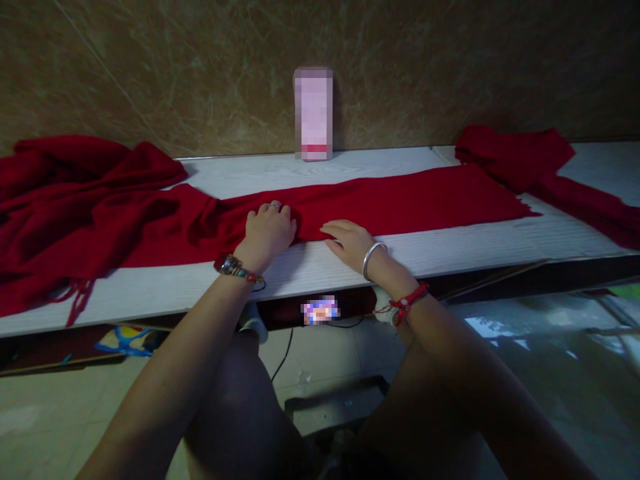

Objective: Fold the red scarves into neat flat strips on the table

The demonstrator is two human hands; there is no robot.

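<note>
A long red scarf [400, 200] lies across the white wooden tabletop [280, 175]. Its middle and right part are smooth, with a fringed end at the right. Toward the left the cloth is bunched in folds. My left hand [269, 232] rests on the scarf with its fingers curled into the cloth and their tips hidden. Just to its right, my right hand [353, 241] lies low at the scarf's front edge, fingers stretched out and touching the fabric.
A pink phone-like object [314, 113], blurred, leans upright against the brown marbled wall [210, 73]. More red cloth [515, 157] is heaped at the back right. Under the table's front edge are an open shelf with a blue-and-yellow item [127, 340], and a black cable [284, 357].
</note>
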